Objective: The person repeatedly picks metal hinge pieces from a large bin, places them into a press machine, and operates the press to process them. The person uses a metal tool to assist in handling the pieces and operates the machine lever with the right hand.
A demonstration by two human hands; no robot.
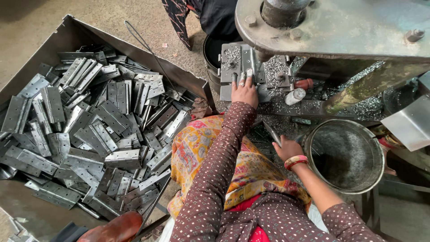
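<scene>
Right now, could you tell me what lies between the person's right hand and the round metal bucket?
In the head view, almost nothing: the right hand sits right at the rim of the metal bucket, with only a sliver of shaving-strewn surface between them.

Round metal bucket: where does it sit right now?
In the head view, the round metal bucket sits at lower right, just right of the right hand, below the machine bed.

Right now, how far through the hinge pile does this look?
Done: cannot tell; metal shavings litter the machine bed. In hand: left hand presses a piece on the fixture; right hand holds a flat metal piece. Left: a tray heaped with hinges.
</scene>
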